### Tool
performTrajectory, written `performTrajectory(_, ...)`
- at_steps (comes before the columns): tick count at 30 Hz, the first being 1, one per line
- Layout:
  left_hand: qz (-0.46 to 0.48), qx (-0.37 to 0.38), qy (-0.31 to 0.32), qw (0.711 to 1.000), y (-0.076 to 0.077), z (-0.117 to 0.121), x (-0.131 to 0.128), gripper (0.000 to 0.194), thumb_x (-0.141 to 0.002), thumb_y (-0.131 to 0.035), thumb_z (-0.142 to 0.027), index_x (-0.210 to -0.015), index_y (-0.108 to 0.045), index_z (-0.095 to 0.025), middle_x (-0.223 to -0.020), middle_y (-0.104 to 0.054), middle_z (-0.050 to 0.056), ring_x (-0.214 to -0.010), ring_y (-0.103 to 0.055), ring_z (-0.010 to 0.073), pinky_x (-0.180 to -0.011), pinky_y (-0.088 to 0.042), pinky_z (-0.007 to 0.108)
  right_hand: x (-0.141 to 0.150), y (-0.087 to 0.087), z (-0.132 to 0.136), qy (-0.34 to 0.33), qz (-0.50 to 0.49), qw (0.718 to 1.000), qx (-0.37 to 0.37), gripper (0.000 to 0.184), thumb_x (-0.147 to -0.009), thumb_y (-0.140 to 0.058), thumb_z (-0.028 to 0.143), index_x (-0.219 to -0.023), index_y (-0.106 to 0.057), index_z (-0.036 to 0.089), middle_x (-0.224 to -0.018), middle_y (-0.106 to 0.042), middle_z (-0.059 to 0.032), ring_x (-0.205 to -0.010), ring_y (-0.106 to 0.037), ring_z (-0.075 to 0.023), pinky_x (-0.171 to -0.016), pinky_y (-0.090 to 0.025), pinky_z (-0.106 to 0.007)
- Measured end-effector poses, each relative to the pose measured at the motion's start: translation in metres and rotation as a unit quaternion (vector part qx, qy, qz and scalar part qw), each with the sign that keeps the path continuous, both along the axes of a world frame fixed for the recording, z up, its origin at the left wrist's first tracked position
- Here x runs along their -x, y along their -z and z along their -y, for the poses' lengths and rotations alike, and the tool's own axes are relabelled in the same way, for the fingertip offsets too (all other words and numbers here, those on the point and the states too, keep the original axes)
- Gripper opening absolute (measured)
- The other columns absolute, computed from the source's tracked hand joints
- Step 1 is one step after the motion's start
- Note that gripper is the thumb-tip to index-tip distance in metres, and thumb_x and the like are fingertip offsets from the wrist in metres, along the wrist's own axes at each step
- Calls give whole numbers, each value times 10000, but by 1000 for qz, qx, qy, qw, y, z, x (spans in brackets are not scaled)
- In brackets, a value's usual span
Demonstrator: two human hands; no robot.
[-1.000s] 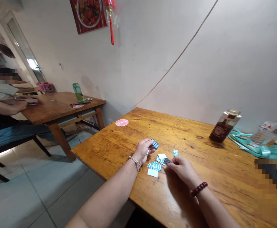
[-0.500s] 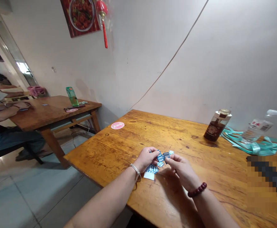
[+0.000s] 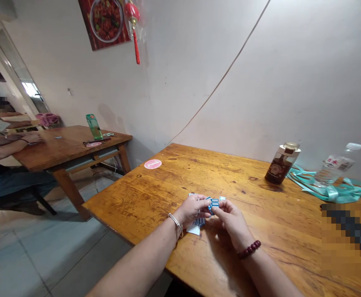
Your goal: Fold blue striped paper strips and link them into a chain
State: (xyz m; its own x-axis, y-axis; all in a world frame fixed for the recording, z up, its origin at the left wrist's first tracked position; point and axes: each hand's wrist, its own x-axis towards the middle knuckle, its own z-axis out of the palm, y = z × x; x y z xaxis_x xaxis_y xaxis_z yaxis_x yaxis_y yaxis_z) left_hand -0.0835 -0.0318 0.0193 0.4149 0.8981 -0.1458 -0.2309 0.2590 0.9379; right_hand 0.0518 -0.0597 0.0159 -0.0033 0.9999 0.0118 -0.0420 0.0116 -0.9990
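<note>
My left hand [image 3: 189, 212] pinches small white labels with blue borders [image 3: 213, 202] between thumb and fingers, just above the table. Fingertips of my right hand [image 3: 232, 222] close on the right edge of the same labels, so the hands almost meet. Beneath my left hand lies a pile of similar blue-and-white labels [image 3: 201, 222], partly covered by it. A blank white piece [image 3: 193, 229] shows at the pile's near side. Another small label [image 3: 222, 199] appears just beyond my right fingers. How many labels I hold cannot be made out.
On the wooden table [image 3: 180, 177] are a round pink sticker [image 3: 152, 164], a dark drink bottle [image 3: 281, 164], turquoise ribbons [image 3: 307, 189] and a clear water bottle [image 3: 333, 167]. A blurred dark strip [image 3: 350, 222] lies right. Another person sits at a second table [image 3: 65, 144].
My right hand has moved left, closer to my left hand. The labels between them, apart at the edges before, now overlap more closely.
</note>
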Motion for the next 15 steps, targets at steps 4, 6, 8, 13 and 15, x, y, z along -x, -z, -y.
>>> performTrajectory(4,-40,-35,-16,998,-1,1,-1,240,-611,-637,-314,-717,-567,-111,-674,-565,24,-503,-515,54,-492,-409,164,-1,1,1,21,71,995,-72,292,-657,-569,364,-889,-520,194,-709,-554,0,-562,-485,-113,-500,-382,-228)
performTrajectory(6,-43,-38,-20,998,-1,2,-2,247,-610,-635,-319,-719,-575,-106,-679,-569,32,-506,-514,54,-495,-408,165,-1,-1,3,43,125,983,-124,327,-661,-564,352,-953,-526,210,-737,-546,-10,-551,-459,-113,-513,-382,-241)
performTrajectory(8,-39,-35,-26,998,-1,2,-2,262,-604,-635,-329,-729,-576,-106,-674,-569,32,-500,-510,52,-484,-400,160,-1,-4,5,52,170,968,-175,234,-687,-539,353,-871,-574,212,-743,-537,-27,-570,-449,-125,-549,-381,-258)
performTrajectory(13,-39,-30,-34,998,-2,1,0,302,-598,-630,-373,-735,-558,-113,-666,-561,22,-488,-502,51,-467,-392,159,-2,-8,6,44,162,968,-184,243,-708,-521,382,-866,-565,202,-665,-523,-18,-608,-472,-152,-582,-379,-267)
performTrajectory(15,-42,-39,-33,998,-1,1,1,316,-605,-619,-396,-730,-555,-113,-669,-559,22,-486,-500,53,-463,-392,164,-3,-8,5,30,153,973,-170,321,-704,-531,371,-976,-523,201,-643,-515,1,-590,-474,-144,-576,-378,-260)
